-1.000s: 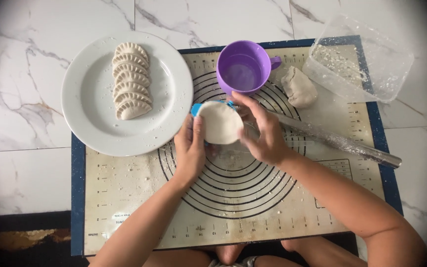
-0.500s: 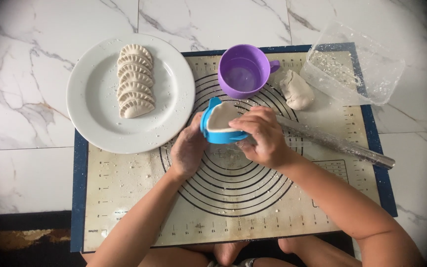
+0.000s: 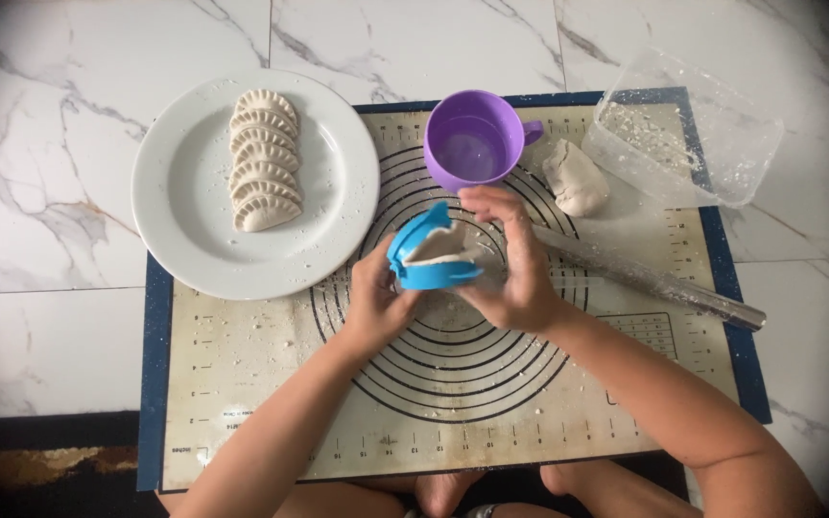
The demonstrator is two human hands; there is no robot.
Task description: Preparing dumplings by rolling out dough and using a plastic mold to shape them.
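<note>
Hands share one blue dumpling mould (image 3: 431, 257), half folded over dough: my left hand (image 3: 376, 302) grips its underside, my right hand (image 3: 515, 259) clasps its side.

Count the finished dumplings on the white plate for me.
7, as far as I can tell: they lie in one overlapping row on the left half of the white plate, from its top edge toward the middle. The overlap may hide another.
</note>
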